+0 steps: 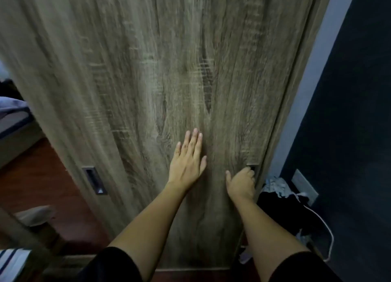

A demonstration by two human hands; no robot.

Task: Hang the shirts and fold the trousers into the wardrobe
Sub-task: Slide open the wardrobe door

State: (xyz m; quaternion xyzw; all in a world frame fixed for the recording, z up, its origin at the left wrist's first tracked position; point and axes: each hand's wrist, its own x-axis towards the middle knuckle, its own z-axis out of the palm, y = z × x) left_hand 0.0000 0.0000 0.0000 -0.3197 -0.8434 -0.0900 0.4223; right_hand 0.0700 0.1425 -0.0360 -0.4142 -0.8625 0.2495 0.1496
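Centre frame: left hand flat, fingers straight, steadying wardrobe door; lower right: right hand fingers hooked into recessed handle, probably to slide door.

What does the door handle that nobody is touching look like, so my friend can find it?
Start at the big grey-brown wooden door filling the middle, then look low near its left edge. There sits a small dark rectangular handle sunk into the wood, with a tiny triangle at its bottom. The right handle is mostly hidden by the right hand; this one is bare.
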